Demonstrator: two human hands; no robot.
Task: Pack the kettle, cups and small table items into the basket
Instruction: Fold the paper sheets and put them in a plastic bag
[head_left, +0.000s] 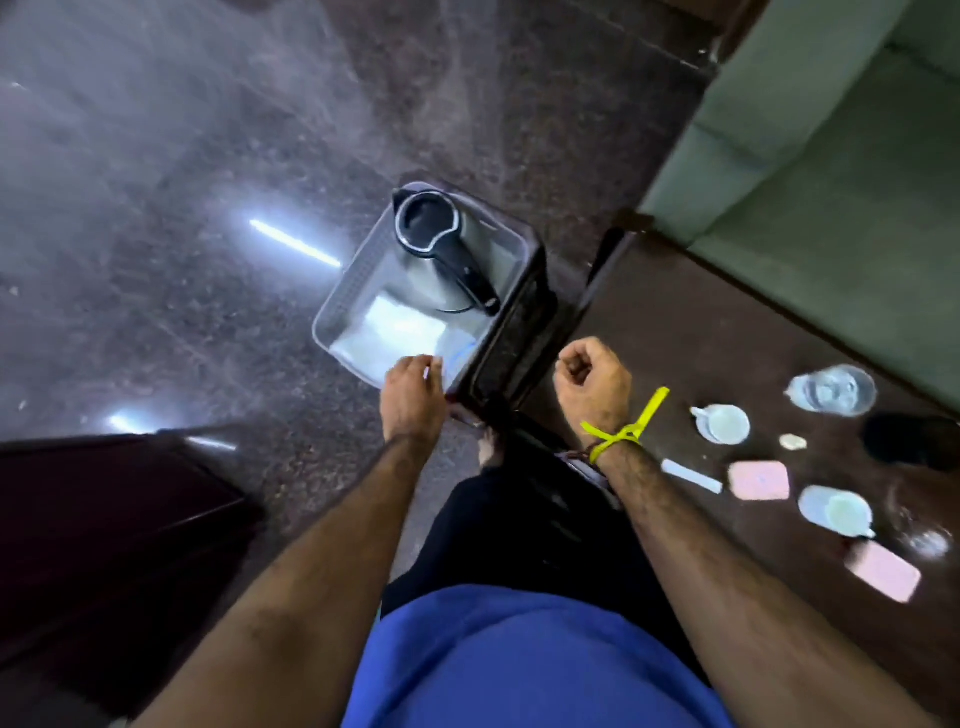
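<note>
Kettle (441, 249) in basket (337, 296) — upright

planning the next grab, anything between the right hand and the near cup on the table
Nothing visible. The right hand hangs closed over the table's bare corner, and the tabletop from there to the cup is clear.

Single head-worn wide-angle view, facing steeply down from standing height. Translucent grey plastic basket (415, 291) sits centre-frame on the floor; dark brown wooden table (727, 364) right of it.
</note>
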